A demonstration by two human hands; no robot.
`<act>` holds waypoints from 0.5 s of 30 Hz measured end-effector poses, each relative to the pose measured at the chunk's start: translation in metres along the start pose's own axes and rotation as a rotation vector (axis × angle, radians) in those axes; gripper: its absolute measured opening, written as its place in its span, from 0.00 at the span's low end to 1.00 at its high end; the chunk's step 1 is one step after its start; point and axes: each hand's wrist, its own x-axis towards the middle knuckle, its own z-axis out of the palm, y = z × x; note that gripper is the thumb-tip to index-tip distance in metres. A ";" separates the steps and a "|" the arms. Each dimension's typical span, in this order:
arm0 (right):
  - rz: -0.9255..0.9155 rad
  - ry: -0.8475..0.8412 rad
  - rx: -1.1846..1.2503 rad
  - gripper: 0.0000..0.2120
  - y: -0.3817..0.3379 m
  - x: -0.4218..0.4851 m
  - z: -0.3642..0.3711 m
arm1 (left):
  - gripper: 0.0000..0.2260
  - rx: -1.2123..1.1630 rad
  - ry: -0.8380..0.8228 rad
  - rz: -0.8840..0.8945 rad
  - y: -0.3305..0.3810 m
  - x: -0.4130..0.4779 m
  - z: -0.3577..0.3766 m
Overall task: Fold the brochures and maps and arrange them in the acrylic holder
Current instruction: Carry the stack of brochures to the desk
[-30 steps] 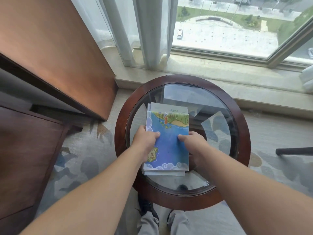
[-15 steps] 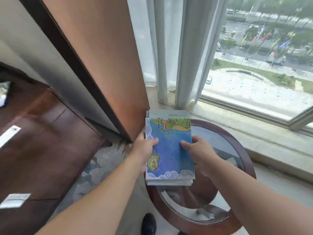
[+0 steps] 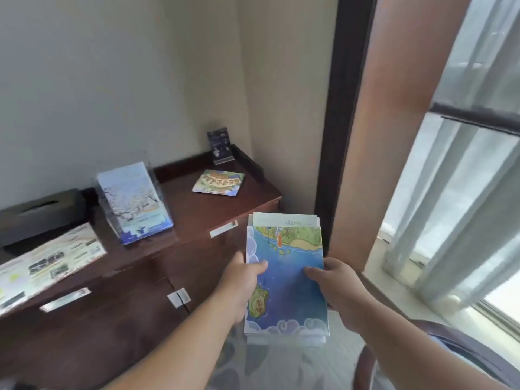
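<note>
I hold a stack of folded maps [image 3: 287,280], its top one blue with green islands, in the air in front of a dark wooden cabinet [image 3: 197,215]. My left hand [image 3: 240,285] grips the stack's left edge, thumb on top. My right hand [image 3: 334,288] grips the right edge the same way. On the cabinet top stands a clear acrylic holder [image 3: 135,204] with a pale blue brochure in it. A green folded map [image 3: 219,182] lies flat further right on the cabinet. A long unfolded brochure [image 3: 47,263] lies at the cabinet's left end.
A dark tissue box [image 3: 42,215] stands behind the long brochure. A small dark card stand [image 3: 221,146] sits in the cabinet's back corner. The round table's rim [image 3: 455,344] shows at lower right, with curtains [image 3: 461,206] and the window beyond.
The stack came up off the round glass table, still held by both hands. My view swung left from the table and window to the cabinet with the acrylic holder.
</note>
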 end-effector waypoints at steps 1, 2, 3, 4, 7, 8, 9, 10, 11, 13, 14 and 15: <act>-0.014 -0.027 -0.020 0.04 -0.011 0.002 0.024 | 0.09 -0.021 0.031 0.009 0.006 0.003 -0.025; -0.026 -0.053 -0.036 0.05 -0.022 0.004 0.047 | 0.09 -0.034 0.059 0.014 0.012 0.005 -0.049; -0.039 -0.079 -0.046 0.05 -0.031 0.006 0.070 | 0.09 -0.039 0.084 0.019 0.017 0.008 -0.072; -0.048 -0.101 -0.053 0.05 -0.040 0.007 0.094 | 0.09 -0.042 0.107 0.024 0.021 0.010 -0.095; -0.072 -0.143 -0.077 0.05 -0.061 0.012 0.159 | 0.09 -0.070 0.172 0.037 0.033 0.018 -0.158; -0.077 -0.155 -0.087 0.05 -0.068 0.013 0.177 | 0.09 -0.078 0.192 0.039 0.036 0.020 -0.176; -0.082 -0.168 -0.099 0.05 -0.074 0.013 0.194 | 0.10 -0.089 0.212 0.042 0.039 0.021 -0.192; -0.086 -0.181 -0.111 0.04 -0.079 0.015 0.210 | 0.10 -0.102 0.229 0.044 0.041 0.023 -0.207; -0.089 -0.193 -0.123 0.04 -0.084 0.016 0.224 | 0.11 -0.115 0.243 0.047 0.042 0.024 -0.221; -0.093 -0.218 -0.144 0.04 -0.093 0.019 0.249 | 0.10 -0.140 0.275 0.051 0.042 0.027 -0.243; -0.092 -0.231 -0.156 0.03 -0.097 0.020 0.260 | 0.09 -0.148 0.292 0.051 0.041 0.030 -0.253; -0.092 -0.243 -0.171 0.03 -0.100 0.022 0.270 | 0.09 -0.153 0.310 0.049 0.039 0.032 -0.262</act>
